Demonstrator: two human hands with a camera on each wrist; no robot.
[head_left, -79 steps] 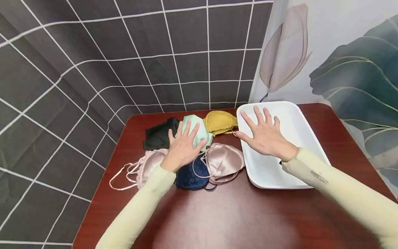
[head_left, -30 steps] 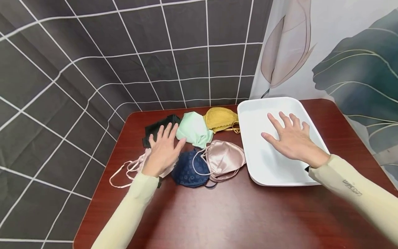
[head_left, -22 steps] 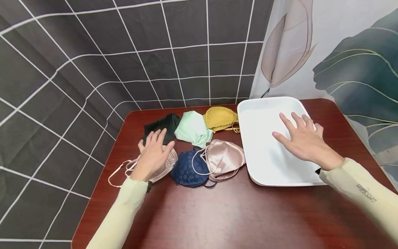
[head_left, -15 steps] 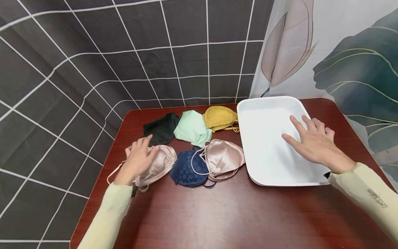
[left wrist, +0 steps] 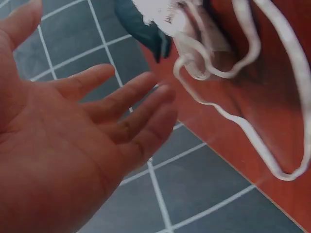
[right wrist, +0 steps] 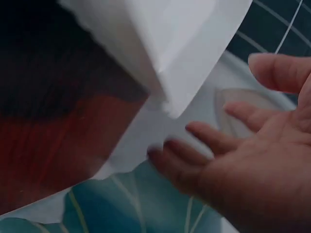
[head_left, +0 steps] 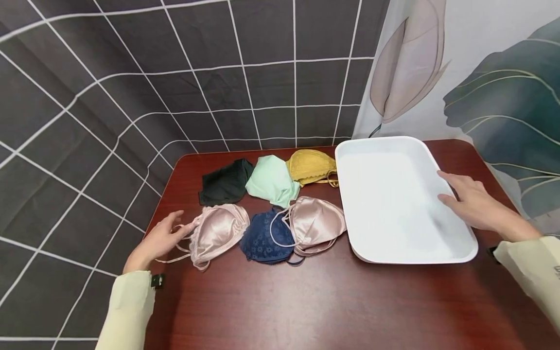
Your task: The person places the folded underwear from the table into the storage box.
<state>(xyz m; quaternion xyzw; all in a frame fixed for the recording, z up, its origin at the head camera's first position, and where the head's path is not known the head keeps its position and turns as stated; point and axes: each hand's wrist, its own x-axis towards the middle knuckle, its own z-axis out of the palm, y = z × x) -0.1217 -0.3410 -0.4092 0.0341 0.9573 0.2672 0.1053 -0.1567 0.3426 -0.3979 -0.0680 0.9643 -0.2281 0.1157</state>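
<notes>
My left hand (head_left: 161,238) hovers at the left end of the clothes, fingers loosely extended, beside a pale pink satin bra (head_left: 220,229) and its straps (left wrist: 243,126). In the left wrist view a gap shows between the fingers and the straps. Over at the right rim of a white tray (head_left: 407,204), my right hand (head_left: 479,204) has relaxed, spread fingers. The right wrist view shows it near the tray's corner (right wrist: 180,63), apparently holding nothing. Between the hands lie a navy lace bra (head_left: 266,238) and a pink satin bra (head_left: 316,221) overlapping it.
Behind them lie a black folded garment (head_left: 226,182), a mint green garment (head_left: 272,180) and a mustard bra (head_left: 309,166). All rest on a reddish-brown table (head_left: 280,301). A dark grid-patterned curtain (head_left: 262,87) stands along the back and left.
Both hands have moved apart: the left from above the garments to the far left, the right from over the tray to its right rim. The garments and tray stay put.
</notes>
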